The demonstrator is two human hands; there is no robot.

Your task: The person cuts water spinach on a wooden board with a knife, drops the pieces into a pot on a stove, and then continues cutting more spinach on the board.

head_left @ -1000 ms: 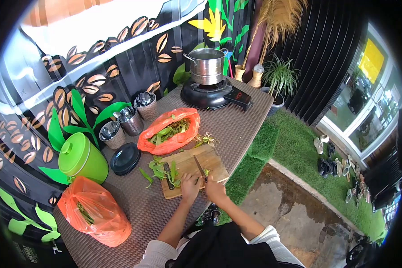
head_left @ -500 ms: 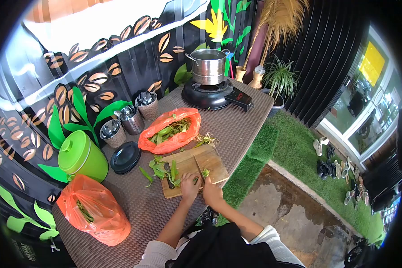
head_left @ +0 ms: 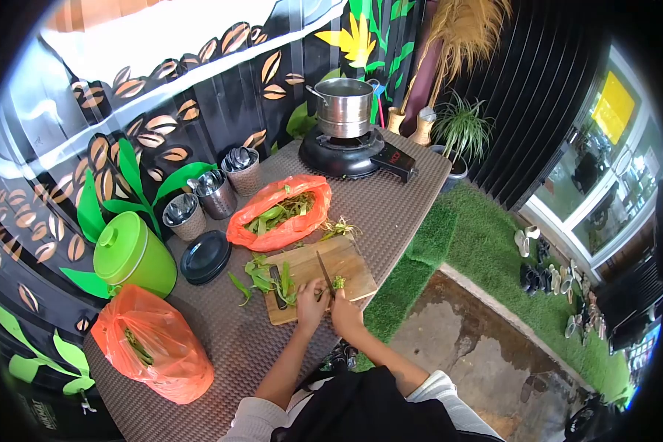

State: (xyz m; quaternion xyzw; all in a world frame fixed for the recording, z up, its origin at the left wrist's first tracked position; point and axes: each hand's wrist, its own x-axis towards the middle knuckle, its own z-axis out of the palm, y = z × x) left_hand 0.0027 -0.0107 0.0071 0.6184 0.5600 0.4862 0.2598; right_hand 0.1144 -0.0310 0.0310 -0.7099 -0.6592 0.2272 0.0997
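Note:
On a wooden cutting board [head_left: 302, 258] at the table's edge, my right hand [head_left: 346, 315] is wrapped round the handle of a knife [head_left: 324, 267], its blade pointing away from me. My left hand [head_left: 312, 303] is closed beside the blade, pressing green stalks to the board; its fingers mostly hide them. A small heap of chopped greens [head_left: 338, 282] lies just right of the blade. Loose leafy greens [head_left: 259, 274] spread over the board's left side, near its dark handle slot [head_left: 278, 286]. Behind the board sits an orange plastic bag [head_left: 269, 239], its mouth open, full of green leaves [head_left: 283, 214].
A second orange bag [head_left: 166, 353] stands at left, by a green lidded bucket [head_left: 136, 258]. Black plates [head_left: 205, 256] and several cutlery cups [head_left: 241, 175] line the wall. At the far end, a steel pot [head_left: 344, 110] rests on a portable stove [head_left: 339, 156]. Root trimmings [head_left: 340, 228] lie behind the board.
The knife blade has tilted, its tip shifting left and away from me. Both hands have moved only slightly, still close together on the board.

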